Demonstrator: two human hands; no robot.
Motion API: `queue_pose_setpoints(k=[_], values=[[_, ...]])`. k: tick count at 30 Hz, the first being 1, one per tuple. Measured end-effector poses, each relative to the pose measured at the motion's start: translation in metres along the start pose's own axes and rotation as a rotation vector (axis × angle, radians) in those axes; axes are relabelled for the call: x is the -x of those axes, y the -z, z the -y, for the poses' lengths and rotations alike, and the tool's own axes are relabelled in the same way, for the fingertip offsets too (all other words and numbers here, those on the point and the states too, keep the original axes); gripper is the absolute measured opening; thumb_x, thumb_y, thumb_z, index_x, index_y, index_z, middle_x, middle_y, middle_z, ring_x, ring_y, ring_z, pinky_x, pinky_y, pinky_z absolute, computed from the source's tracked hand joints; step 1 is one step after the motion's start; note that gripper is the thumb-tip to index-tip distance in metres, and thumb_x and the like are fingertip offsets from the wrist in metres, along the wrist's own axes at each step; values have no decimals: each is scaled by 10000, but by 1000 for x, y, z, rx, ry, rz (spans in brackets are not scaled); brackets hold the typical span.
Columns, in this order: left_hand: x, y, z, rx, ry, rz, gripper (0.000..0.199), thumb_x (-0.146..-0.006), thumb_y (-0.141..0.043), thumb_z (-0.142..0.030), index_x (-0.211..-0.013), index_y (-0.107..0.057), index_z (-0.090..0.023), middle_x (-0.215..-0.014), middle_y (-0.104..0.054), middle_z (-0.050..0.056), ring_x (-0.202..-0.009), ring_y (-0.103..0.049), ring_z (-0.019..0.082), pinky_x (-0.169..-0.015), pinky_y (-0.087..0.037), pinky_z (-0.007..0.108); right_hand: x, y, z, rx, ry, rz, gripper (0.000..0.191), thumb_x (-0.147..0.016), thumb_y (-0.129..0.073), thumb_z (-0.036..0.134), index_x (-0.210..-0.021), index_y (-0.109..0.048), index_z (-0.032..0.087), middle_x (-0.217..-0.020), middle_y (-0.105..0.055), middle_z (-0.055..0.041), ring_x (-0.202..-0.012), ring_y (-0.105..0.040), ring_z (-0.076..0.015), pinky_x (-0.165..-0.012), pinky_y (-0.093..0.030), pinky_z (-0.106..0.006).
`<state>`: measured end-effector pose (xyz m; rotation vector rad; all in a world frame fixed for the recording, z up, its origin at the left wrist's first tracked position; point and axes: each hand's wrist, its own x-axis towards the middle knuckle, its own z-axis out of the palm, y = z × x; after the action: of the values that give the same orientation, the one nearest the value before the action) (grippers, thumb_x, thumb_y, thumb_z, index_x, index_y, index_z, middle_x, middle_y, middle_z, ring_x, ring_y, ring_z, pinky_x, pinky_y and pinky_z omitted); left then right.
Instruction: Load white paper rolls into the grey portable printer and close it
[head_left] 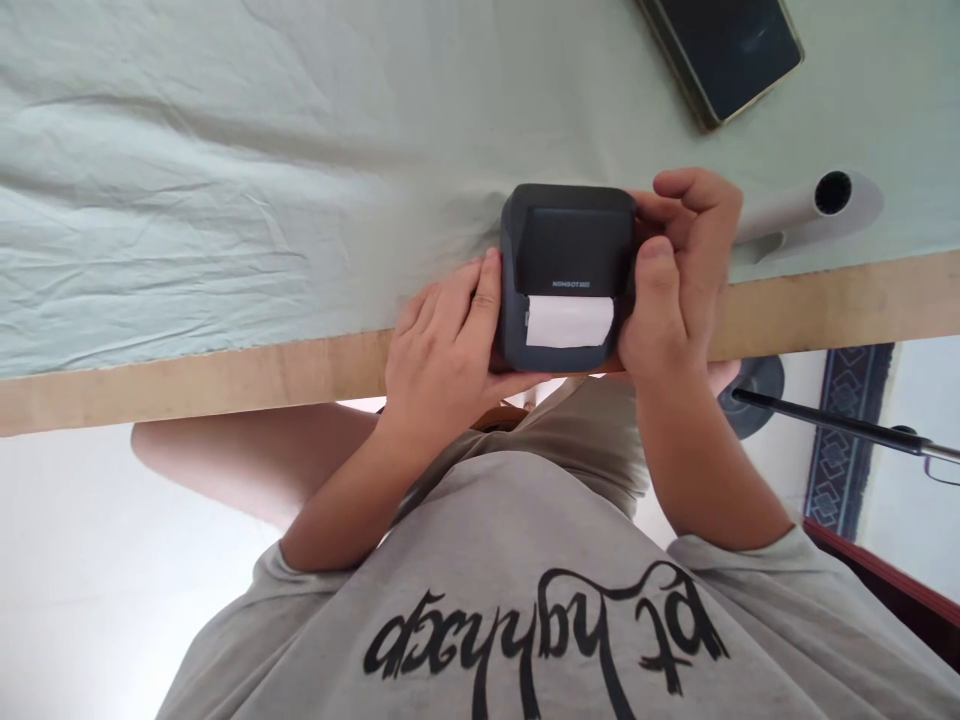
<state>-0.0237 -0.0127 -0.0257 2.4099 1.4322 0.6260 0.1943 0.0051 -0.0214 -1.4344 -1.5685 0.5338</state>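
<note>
A small black label printer (577,235) is located at the near edge of the table (225,375), between the two hands of the person. The left hand (450,345) holds it from the left side: the fingers lie close together along its wall, and the thumb goes along its near edge. The right hand (679,290) holds it from the right side, with the fingers bent and the thumb raised up beside the housing. I cannot tell if the printer rests on the table or is lifted a little, because its underside is hidden.

From the front slot of the printer comes a short piece of white paper (570,322), slightly curved. Above it, a small light-coloured brand name is printed on the dark lid.

The table is covered with a pale green cloth (187,230), which has many wrinkles on the left, and a bare wooden strip shows at its near edge. To the right of the right hand lies a white tube (787,215), whose dark round opening is visible. Farther away, a smartphone (727,55) lies with its dark screen upward, well apart from the printer.

The person wears a grey T-shirt (510,500) with black lettering.
</note>
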Motion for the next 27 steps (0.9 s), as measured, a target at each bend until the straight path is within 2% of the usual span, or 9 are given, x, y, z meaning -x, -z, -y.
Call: queue_pose_setpoints(k=[3,7,10,12,15,18,20,24,27], values=[[-1,2,-1,19,27,21,1042,-886,-538,-876,-1632,-389,-164,-1529,-594,212,-1386,-610,388,-1152,-468,443,0,1,-1,-60,29,15,413,-1054,-427,544,-1368,-483,281,-1296,-671,-68,-1213,-693,-217,-1060,-573,-440],[-3,6,-2,64,93,89,1043,-864,-552,-893,-1647,-381,-226,-1529,-578,178,-1436,-556,401,-1195,-439,475,-2,2,6,-9,57,27,433,-1055,-390,590,-1342,-486,281,-1292,-632,-65,-1217,-672,-216,-1067,-563,-421],[-6,9,-2,87,129,106,1028,-841,-607,-886,-1623,-424,-244,-1498,-589,166,-1413,-562,395,-1197,-441,509,-2,1,15,-30,62,27,326,-1067,-421,485,-1291,-522,271,-1250,-596,-53,-1156,-660,-187,-1053,-548,-374],[-7,10,-1,101,106,97,1044,-809,-652,-886,-1595,-462,-226,-1477,-601,173,-1380,-577,386,-1173,-457,513,-1,1,20,-40,42,40,313,-1069,-413,434,-1309,-516,260,-1236,-603,-53,-1124,-655,-186,-1059,-536,-367],[-10,13,0,92,60,66,1058,-779,-685,-889,-1547,-510,-184,-1438,-627,186,-1333,-602,374,-1130,-482,511,2,3,22,-29,-19,75,411,-1062,-385,517,-1383,-467,274,-1267,-604,-58,-1113,-655,-214,-1066,-532,-402],[-13,17,-3,83,104,103,978,-795,-691,-867,-1526,-529,-237,-1447,-629,163,-1340,-602,367,-1136,-481,517,3,5,21,-44,-77,102,474,-1038,-406,593,-1403,-441,294,-1286,-595,-66,-1141,-650,-234,-1090,-525,-424],[-14,18,-5,95,141,142,955,-795,-676,-876,-1525,-527,-279,-1468,-616,148,-1364,-589,369,-1157,-472,523,3,6,22,-42,-64,109,481,-1040,-418,584,-1404,-438,271,-1277,-604,-78,-1139,-646,-231,-1097,-520,-415],[-15,18,-9,115,166,146,1011,-789,-610,-927,-1547,-506,-266,-1498,-587,163,-1393,-570,381,-1184,-459,530,1,3,22,-14,34,58,439,-1045,-446,538,-1359,-474,231,-1388,-544,-91,-1072,-644,-201,-1023,-541,-377],[-13,16,-10,111,167,145,1044,-790,-597,-933,-1570,-481,-248,-1509,-572,177,-1413,-553,402,-1196,-444,537,2,0,19,-31,46,48,368,-1047,-466,501,-1324,-480,259,-1284,-607,-69,-1048,-659,-189,-994,-541,-358]])
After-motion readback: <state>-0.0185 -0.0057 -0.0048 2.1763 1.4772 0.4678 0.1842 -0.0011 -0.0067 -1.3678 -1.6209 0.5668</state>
